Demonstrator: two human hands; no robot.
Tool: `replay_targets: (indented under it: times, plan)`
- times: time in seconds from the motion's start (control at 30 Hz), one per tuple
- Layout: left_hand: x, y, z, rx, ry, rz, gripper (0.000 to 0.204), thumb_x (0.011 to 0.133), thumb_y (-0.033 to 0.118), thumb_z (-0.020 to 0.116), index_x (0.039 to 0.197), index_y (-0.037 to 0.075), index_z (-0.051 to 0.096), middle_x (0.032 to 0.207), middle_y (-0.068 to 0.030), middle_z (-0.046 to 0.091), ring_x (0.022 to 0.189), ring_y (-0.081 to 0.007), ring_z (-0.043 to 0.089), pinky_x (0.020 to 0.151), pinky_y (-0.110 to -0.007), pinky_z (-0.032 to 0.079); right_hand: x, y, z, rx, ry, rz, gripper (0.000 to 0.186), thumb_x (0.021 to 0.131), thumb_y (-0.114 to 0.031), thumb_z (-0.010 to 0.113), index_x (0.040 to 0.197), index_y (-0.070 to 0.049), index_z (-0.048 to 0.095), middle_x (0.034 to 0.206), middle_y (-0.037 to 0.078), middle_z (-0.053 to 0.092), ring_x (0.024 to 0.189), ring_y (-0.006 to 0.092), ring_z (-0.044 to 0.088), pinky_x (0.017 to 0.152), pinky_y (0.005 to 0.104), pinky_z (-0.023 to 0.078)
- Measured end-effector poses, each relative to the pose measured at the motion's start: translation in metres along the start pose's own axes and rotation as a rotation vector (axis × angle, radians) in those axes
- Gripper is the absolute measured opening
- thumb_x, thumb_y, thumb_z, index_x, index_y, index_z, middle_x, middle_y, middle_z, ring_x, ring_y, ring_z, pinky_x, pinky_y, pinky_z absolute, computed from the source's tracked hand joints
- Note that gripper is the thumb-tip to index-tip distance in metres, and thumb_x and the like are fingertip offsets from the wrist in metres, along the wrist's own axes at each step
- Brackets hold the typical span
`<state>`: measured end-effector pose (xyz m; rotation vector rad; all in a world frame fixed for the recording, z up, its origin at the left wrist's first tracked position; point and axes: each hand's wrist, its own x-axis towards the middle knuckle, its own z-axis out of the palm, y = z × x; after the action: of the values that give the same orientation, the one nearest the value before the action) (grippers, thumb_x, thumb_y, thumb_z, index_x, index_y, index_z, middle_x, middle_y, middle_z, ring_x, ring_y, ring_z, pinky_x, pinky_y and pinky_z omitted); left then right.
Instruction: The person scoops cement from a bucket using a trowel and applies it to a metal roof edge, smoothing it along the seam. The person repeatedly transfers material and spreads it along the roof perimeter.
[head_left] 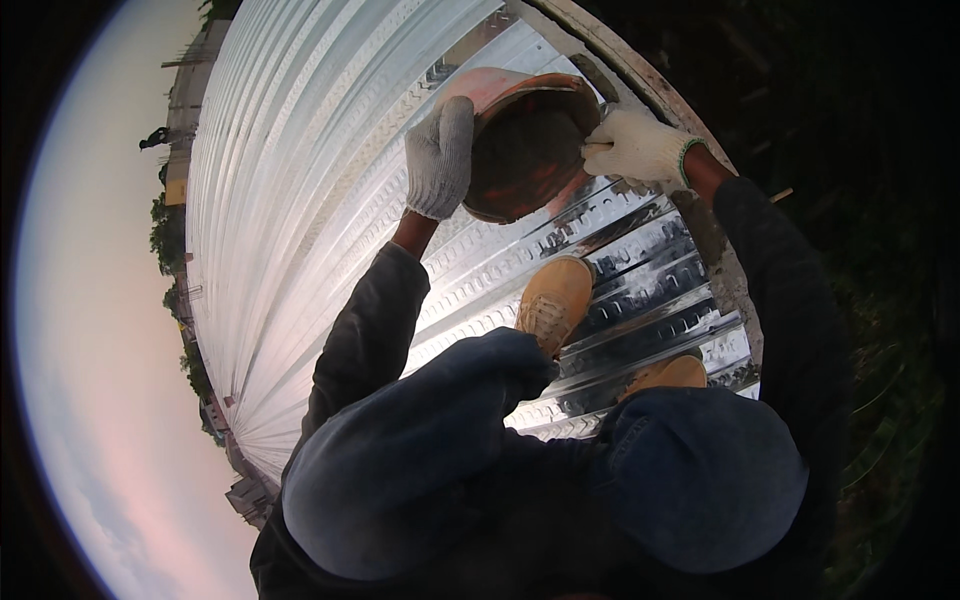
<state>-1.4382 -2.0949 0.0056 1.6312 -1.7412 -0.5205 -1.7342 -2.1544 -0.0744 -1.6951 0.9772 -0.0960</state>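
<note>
A worn reddish bucket is tipped over on its side, its mouth turned toward me and its inside dark with patches of red. My left hand, in a grey knit glove, is closed on the bucket's left side. At the right edge of its mouth is my right hand, in an off-white knit glove with a green cuff edge. Those fingers are curled in close by the rim; what they hold, if anything, I cannot make out. Grey rough material shows beneath that hand.
Shiny ribbed metal decking spreads under me and far to the left. My tan shoes stand on it. A rough concrete edge borders it on the right, with a board along it; dark ground and plants lie beyond.
</note>
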Motion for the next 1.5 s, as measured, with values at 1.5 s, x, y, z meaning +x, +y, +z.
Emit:
replay_targets:
  times: [1.5]
  plan:
    - [-0.049,-0.093,-0.095,-0.576,0.749,-0.653,0.063,0.116,0.057,0.052,0.121,-0.002,0.074,0.114,-0.012,0.077,0.102,-0.0242,0.076,0.093,-0.042,0.061,-0.073,-0.037,0.045,0.15,0.719,-0.063,0.037,0.101,-0.024,0.069,0.133,-0.005,0.069,0.104,0.023,0.074,0.098,0.0424,0.075,0.088,0.0512,0.058]
